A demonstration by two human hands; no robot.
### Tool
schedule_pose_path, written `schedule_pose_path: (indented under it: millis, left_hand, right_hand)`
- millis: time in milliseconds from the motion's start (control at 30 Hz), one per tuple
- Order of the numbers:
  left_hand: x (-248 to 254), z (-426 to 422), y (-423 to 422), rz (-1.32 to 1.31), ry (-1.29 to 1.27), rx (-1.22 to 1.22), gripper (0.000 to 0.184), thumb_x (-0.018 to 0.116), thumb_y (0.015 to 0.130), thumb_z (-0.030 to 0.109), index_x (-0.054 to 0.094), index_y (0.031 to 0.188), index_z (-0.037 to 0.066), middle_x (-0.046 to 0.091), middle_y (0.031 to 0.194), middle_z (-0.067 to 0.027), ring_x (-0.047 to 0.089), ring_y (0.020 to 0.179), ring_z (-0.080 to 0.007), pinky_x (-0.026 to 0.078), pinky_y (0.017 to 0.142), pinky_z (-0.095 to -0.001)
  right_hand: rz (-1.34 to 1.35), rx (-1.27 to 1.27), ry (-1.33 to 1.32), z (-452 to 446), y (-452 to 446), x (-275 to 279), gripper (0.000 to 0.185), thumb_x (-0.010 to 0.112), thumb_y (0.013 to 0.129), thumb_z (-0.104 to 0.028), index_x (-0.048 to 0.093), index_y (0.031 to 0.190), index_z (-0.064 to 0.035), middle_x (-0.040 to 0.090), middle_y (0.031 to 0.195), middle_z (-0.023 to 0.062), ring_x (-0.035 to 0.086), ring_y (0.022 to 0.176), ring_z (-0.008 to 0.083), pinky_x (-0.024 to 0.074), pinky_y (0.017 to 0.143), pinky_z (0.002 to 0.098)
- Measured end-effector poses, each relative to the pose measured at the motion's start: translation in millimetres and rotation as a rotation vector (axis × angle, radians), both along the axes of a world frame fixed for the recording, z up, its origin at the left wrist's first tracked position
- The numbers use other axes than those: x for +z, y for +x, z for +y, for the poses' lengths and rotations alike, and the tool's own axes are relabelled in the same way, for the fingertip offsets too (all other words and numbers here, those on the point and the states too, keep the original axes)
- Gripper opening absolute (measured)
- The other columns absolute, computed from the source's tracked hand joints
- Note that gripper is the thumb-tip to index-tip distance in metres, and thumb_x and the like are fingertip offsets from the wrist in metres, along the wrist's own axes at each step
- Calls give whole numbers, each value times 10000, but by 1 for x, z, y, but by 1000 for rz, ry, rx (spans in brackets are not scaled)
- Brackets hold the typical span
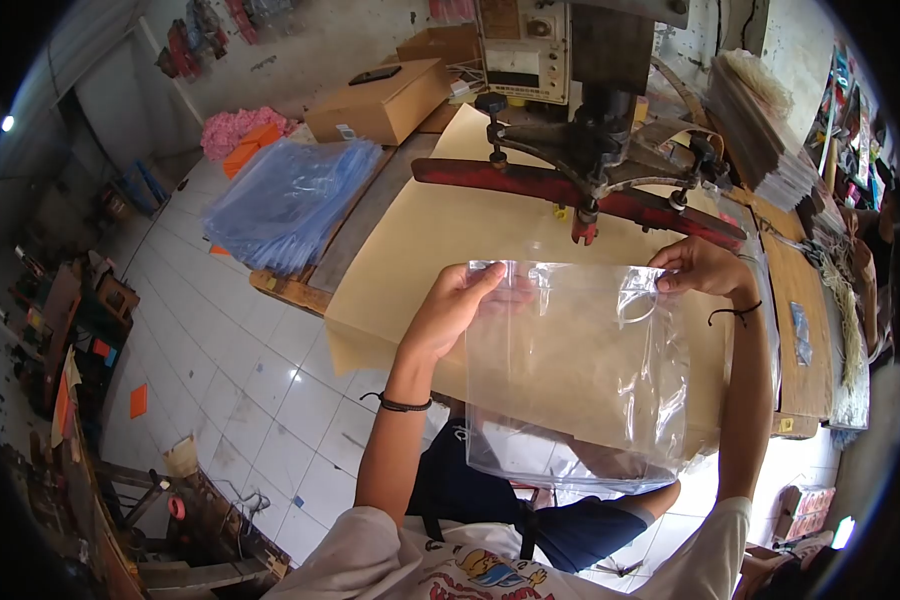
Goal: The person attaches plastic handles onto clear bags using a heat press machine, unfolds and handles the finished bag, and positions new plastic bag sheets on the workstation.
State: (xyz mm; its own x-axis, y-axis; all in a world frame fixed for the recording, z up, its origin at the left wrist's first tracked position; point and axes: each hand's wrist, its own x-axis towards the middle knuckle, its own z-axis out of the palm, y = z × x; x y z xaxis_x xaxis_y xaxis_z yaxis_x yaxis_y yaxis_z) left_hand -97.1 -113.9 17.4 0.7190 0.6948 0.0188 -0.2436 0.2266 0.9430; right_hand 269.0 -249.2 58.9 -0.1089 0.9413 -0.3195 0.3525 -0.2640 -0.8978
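A clear plastic bag (580,380) hangs between my two hands, its top edge stretched nearly level and its lower end over my lap. My left hand (455,305) pinches the top left corner, thumb in front and the other fingers seen through the film. At the top right corner my right hand (705,270) is closed on the same edge. Just beyond the bag stands a press machine (600,150) with a long red bar (500,180) over a tan sheet (400,270). The right hand is close to the bar's right end.
A stack of bluish clear plastic sheets (290,200) lies at the table's left corner. Behind it are a cardboard box (385,100) with a phone (375,75) on top and a pink bundle (245,130). Bundled strands (845,320) hang at the right. White floor tiles (240,350) spread left.
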Motion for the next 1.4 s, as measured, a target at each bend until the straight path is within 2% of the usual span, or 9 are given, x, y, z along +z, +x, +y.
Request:
schedule_pose_path:
  millis: [167, 367, 433, 633, 833, 1033, 1133, 1167, 1400]
  left_hand:
    - [-8, 1, 8, 22, 148, 100, 246, 619, 1007, 124, 634, 1128, -91, 721, 1016, -188, 739, 884, -256, 618, 788, -351]
    - [-11, -2, 7, 53, 187, 143, 236, 653, 989, 131, 643, 1099, -77, 721, 992, -167, 738, 846, -234, 615, 744, -323]
    - [-10, -4, 8, 44, 186, 162, 227, 649, 991, 126, 642, 1108, -68, 719, 987, -160, 737, 849, -235, 615, 753, -329]
    - [-15, -4, 7, -4, 169, 147, 210, 627, 1000, 109, 633, 1134, -53, 709, 987, -144, 734, 868, -250, 612, 786, -353]
    - [-17, -8, 11, -43, 184, 220, 189, 614, 998, 95, 631, 1111, -55, 715, 982, -164, 739, 868, -271, 608, 783, -357]
    - [-14, -7, 9, 32, 172, 209, 186, 609, 1000, 115, 639, 1065, -57, 728, 959, -177, 746, 839, -279, 605, 771, -354]
    - [-14, -7, 10, 37, 151, 176, 193, 605, 1005, 125, 637, 1062, -56, 730, 968, -184, 745, 841, -275, 605, 769, -351]
    - [-13, -8, 10, 43, 153, 169, 195, 602, 1007, 127, 636, 1065, -56, 730, 971, -186, 745, 843, -274, 604, 769, -351]
    - [-15, -10, 11, 59, 197, 155, 254, 555, 1040, 167, 606, 1124, -68, 727, 992, -196, 740, 844, -264, 600, 780, -351]
  right_hand:
    - [-1, -15, -2, -1, 3, -2, 367, 774, 892, -104, 655, 1211, 32, 725, 1034, 42, 680, 928, 104, 561, 846, 247]
    - [19, -21, -4, 0, 3, -3, 365, 773, 885, -80, 649, 1205, 44, 726, 1041, 50, 685, 918, 106, 573, 840, 249]
    - [37, -30, -12, 0, 0, 0, 341, 770, 879, -49, 655, 1185, 47, 725, 1023, 49, 687, 892, 107, 580, 825, 248]
    - [33, -41, -14, 0, -2, -1, 348, 778, 878, -69, 655, 1182, 48, 727, 1023, 47, 685, 881, 100, 572, 794, 241]
    - [-32, 2, 30, 2, -3, 1, 334, 761, 893, -88, 656, 1181, 44, 731, 1035, 53, 687, 913, 105, 552, 834, 248]
    - [-191, 92, 103, 4, -11, 1, 295, 751, 899, -196, 687, 1078, 30, 727, 935, 36, 678, 822, 86, 538, 772, 236]
    - [-245, 78, 8, 6, -18, 5, 246, 747, 916, -143, 666, 1066, 34, 717, 942, 31, 661, 819, 85, 534, 727, 230]
    - [-207, 69, 3, 5, -22, 6, 246, 739, 930, -185, 683, 1035, 30, 720, 883, 25, 642, 732, 75, 517, 656, 230]
    - [-196, 68, 5, 1, -29, 13, 288, 739, 936, -281, 728, 959, 7, 717, 766, 12, 614, 627, 63, 486, 599, 219]
